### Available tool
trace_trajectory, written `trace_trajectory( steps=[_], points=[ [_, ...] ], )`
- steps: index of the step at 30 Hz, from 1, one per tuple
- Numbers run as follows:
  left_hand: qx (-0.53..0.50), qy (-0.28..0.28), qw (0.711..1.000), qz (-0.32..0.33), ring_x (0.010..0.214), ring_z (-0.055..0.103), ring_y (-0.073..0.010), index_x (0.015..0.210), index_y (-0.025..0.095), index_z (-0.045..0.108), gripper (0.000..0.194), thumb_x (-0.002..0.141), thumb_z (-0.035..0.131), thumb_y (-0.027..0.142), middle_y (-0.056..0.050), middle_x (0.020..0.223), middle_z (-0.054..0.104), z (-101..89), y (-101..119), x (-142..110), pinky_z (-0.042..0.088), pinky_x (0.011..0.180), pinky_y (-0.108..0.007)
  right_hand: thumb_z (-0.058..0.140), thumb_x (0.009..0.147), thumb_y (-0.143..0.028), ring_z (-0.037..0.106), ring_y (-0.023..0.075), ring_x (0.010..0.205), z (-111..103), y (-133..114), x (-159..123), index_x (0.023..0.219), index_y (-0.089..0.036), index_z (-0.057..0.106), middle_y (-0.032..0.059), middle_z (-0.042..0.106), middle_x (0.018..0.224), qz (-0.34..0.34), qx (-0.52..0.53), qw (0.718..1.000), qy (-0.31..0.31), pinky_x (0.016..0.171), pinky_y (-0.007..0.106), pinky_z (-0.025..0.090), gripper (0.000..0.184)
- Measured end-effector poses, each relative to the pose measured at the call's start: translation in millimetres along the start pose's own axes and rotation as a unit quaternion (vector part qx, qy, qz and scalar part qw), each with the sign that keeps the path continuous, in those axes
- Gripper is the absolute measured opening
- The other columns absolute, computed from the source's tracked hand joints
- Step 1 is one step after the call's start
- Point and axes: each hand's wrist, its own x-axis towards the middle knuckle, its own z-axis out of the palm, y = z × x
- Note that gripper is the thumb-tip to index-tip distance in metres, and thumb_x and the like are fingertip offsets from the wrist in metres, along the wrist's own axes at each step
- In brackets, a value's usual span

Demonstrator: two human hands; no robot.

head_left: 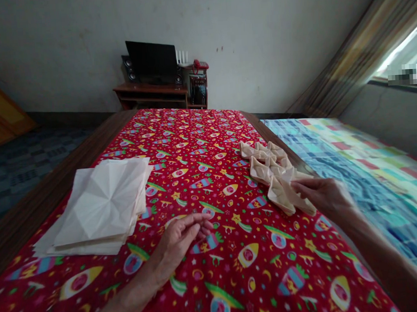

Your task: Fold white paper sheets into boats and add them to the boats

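Note:
My right hand (327, 195) is at the right side of the table, fingers pinched on a folded paper boat (295, 200), an ingot-like shape in cream paper. It sits at the near end of a cluster of several similar folded paper boats (261, 169), close against them. Nearer the middle, my left hand (184, 236) lies over the red cloth, fingers loosely curled and apart, with nothing in it. To its left is a stack of cream paper sheets (102, 199); the top sheet shows creases radiating from its centre.
A red patterned cloth (208, 146) covers the dark wooden table (98, 134). A bed with a checked cover (365, 152) stands close along the right. Beyond the far end are a monitor (152, 61), a desk (149, 89) and a red telephone (200, 64).

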Motion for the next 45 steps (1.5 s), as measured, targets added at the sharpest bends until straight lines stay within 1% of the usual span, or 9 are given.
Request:
trace_trajectory(
  steps=[8, 17, 21, 24, 28, 32, 35, 39, 45],
  points=[
    [-0.003, 0.010, 1.000, -0.013, 0.079, 0.065, -0.0149, 0.100, 0.014, 0.068, 0.024, 0.082, 0.058, 0.027, -0.006, 0.088, 0.070, 2.7, 6.1, -2.6, 0.053, 0.072, -0.023, 0.048, 0.079, -0.039, 0.062, 0.0181, 0.054, -1.4, -11.0, -2.8, 0.084, -0.014, 0.077, 0.0064, 0.072, 0.066, -0.084, -0.080, 0.993, 0.001, 0.046, 0.023, 0.034, 0.039],
    [0.012, 0.006, 1.000, -0.013, 0.078, 0.066, -0.0150, 0.100, 0.014, 0.067, 0.025, 0.083, 0.055, 0.027, -0.007, 0.088, 0.070, 0.4, 2.4, -0.8, 0.054, 0.071, -0.023, 0.049, 0.079, -0.038, 0.066, 0.0216, 0.059, 1.1, -2.6, -7.2, 0.085, -0.017, 0.077, 0.0089, 0.074, 0.074, -0.105, -0.086, 0.990, 0.020, 0.048, 0.024, 0.039, 0.036],
    [0.084, -0.012, 0.996, 0.018, 0.077, 0.066, -0.0145, 0.105, 0.015, 0.065, 0.027, 0.088, 0.046, 0.023, -0.007, 0.090, 0.070, 5.1, 2.0, 2.5, 0.054, 0.070, -0.024, 0.047, 0.079, -0.039, 0.066, 0.0209, 0.058, 0.1, -8.5, -7.7, 0.086, -0.016, 0.077, 0.0097, 0.073, 0.074, -0.095, -0.083, 0.992, 0.015, 0.046, 0.024, 0.037, 0.038],
    [0.227, -0.063, 0.966, 0.102, 0.080, 0.065, -0.0140, 0.104, 0.016, 0.066, 0.030, 0.088, 0.042, 0.014, -0.005, 0.090, 0.069, 26.7, 8.3, 16.3, 0.053, 0.075, -0.025, 0.046, 0.080, -0.040, 0.063, 0.0189, 0.054, -0.7, -10.5, -7.2, 0.084, -0.015, 0.077, 0.0095, 0.073, 0.069, -0.089, -0.083, 0.993, -0.001, 0.045, 0.023, 0.034, 0.040],
    [0.373, -0.144, 0.881, 0.254, 0.098, 0.060, -0.0170, 0.117, 0.018, 0.059, 0.031, 0.088, 0.047, 0.015, -0.006, 0.108, 0.062, 78.9, 13.7, 53.8, 0.050, 0.086, -0.028, 0.048, 0.079, -0.039, 0.061, 0.0175, 0.053, -0.1, -7.1, -6.0, 0.085, -0.015, 0.077, 0.0084, 0.072, 0.067, -0.087, -0.082, 0.993, -0.004, 0.045, 0.023, 0.033, 0.039],
    [0.477, -0.111, 0.828, 0.272, 0.088, 0.062, -0.0187, 0.123, 0.021, 0.053, 0.034, 0.089, 0.050, 0.023, -0.004, 0.104, 0.060, 126.8, -0.6, 94.8, 0.054, 0.075, -0.031, 0.049, 0.079, -0.039, 0.063, 0.0188, 0.057, 0.0, -2.4, -4.3, 0.086, -0.015, 0.077, 0.0086, 0.072, 0.069, -0.068, -0.077, 0.995, 0.001, 0.047, 0.023, 0.034, 0.037],
    [0.496, -0.093, 0.821, 0.269, 0.087, 0.061, -0.0195, 0.119, 0.023, 0.055, 0.031, 0.088, 0.052, 0.024, -0.003, 0.102, 0.059, 143.1, -14.3, 113.4, 0.055, 0.072, -0.032, 0.051, 0.078, -0.039, 0.062, 0.0183, 0.055, -0.3, 0.0, -4.0, 0.083, -0.015, 0.077, 0.0073, 0.070, 0.063, -0.044, -0.065, 0.997, -0.001, 0.047, 0.023, 0.035, 0.036],
    [0.458, -0.076, 0.839, 0.283, 0.093, 0.057, -0.0175, 0.114, 0.021, 0.058, 0.028, 0.086, 0.054, 0.019, -0.004, 0.104, 0.053, 144.3, -18.3, 121.0, 0.053, 0.078, -0.031, 0.054, 0.077, -0.040, 0.058, 0.0155, 0.050, 3.7, 3.2, -5.3, 0.082, -0.015, 0.077, 0.0034, 0.066, 0.054, -0.011, 0.009, 1.000, -0.002, 0.044, 0.021, 0.036, 0.035],
    [0.445, -0.114, 0.836, 0.300, 0.089, 0.058, -0.0154, 0.092, 0.020, 0.068, 0.016, 0.089, 0.052, 0.022, -0.003, 0.100, 0.058, 146.3, -17.9, 127.2, 0.051, 0.075, -0.026, 0.053, 0.077, -0.042, 0.058, 0.0147, 0.047, 6.3, 1.7, -6.7, 0.082, -0.015, 0.077, 0.0023, 0.067, 0.056, -0.002, 0.054, 0.998, -0.014, 0.042, 0.021, 0.037, 0.037]
  ],
)
